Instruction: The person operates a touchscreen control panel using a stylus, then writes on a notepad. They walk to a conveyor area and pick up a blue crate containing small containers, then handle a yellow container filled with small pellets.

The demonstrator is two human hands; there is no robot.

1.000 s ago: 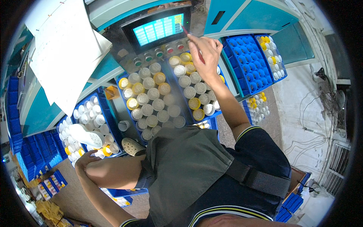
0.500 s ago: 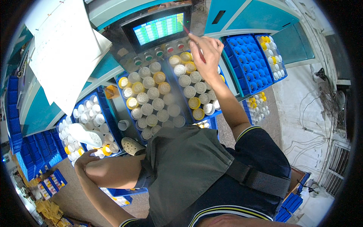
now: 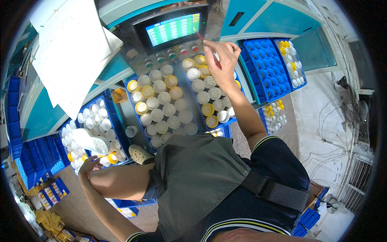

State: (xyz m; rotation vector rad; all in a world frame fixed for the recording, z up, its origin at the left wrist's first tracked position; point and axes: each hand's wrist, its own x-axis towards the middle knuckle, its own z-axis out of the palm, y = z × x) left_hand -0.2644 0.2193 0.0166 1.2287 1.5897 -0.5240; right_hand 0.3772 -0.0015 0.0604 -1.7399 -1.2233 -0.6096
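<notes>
My right hand (image 3: 222,60) is closed around a slim dark-red pen (image 3: 217,62). Its pale tip points at the lower right of a lit touchscreen (image 3: 173,29) with a green and white grid; whether it touches the glass I cannot tell. Below the screen runs a row of green and red push buttons (image 3: 172,55). My left hand (image 3: 88,166) lies by my bent knee, fingers loosely apart and holding nothing. Beside it stands a blue tray of white and yellow cups (image 3: 105,124), with a white clog (image 3: 90,142) in front of the cups.
Blue trays of round cups filled with pale granules (image 3: 163,98) stand below the screen. At right is a blue tray with round holes (image 3: 264,66). White paper sheets (image 3: 66,56) hang at left. A beige clog (image 3: 140,154) sits near my lap. Cables run along the right wall (image 3: 322,137).
The pen tip has shifted down slightly from the screen's yellow right-hand column. My left fingers have lifted and spread a little near the knee. The whole view has shifted slightly.
</notes>
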